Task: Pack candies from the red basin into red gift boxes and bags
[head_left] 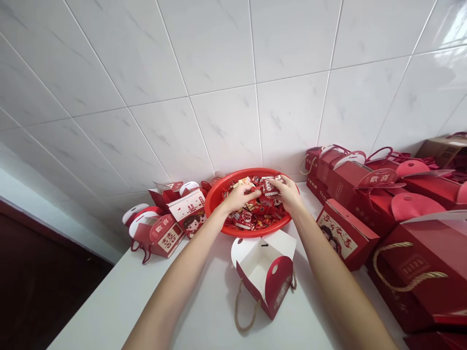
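A round red plastic basket (219, 190) full of wrapped candies (259, 214) stands on the white table by the tiled wall. Both my hands reach into it. My left hand (239, 197) rests on the candies with its fingers curled over some. My right hand (288, 190) pinches a small red-and-white candy packet (270, 186) near the basket's far side. In front of the basket, between my forearms, stands an open red gift box (265, 268) with rope handles, white and bare inside.
Several small red gift boxes (171, 221) lie to the left of the basket. Rows of shut red gift boxes (368, 194) with rope handles fill the right side. The table's left edge (91, 301) drops to a dark floor.
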### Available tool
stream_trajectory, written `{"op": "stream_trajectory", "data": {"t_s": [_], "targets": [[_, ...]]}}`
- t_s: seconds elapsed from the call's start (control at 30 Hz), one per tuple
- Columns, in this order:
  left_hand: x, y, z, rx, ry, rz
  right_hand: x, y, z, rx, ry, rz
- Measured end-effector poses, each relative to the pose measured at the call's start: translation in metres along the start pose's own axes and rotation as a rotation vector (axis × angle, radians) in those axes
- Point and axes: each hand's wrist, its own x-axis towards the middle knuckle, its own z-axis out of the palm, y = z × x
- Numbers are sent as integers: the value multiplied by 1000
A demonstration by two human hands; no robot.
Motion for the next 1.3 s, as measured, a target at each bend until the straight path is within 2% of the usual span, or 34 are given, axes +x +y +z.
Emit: {"op": "stream_trajectory", "data": {"t_s": [0.2,0.4,0.57,0.77,0.93,1.03,1.17,1.3], "targets": [[-2,5,0,38,68,-32,-4,-2,2,-28,-26,12],[-2,5,-4,-206,288,-171,-10,-5,4,-45,-24,13],[0,-1,-8,-248,343,-232,-15,-7,5,-29,-78,12],[-2,-3,-4,-200,380,-97,-17,-6,6,-94,-136,17],[-7,10,-3,-209,393,75,-17,-6,9,-104,-126,32],[-11,20,-2,-128,341,160,-15,-5,8,-72,-191,29],[-16,30,2,82,333,270,-14,-8,3,-11,-284,93],[-26,38,4,146,308,309,-18,-17,-2,26,-402,139]]}}
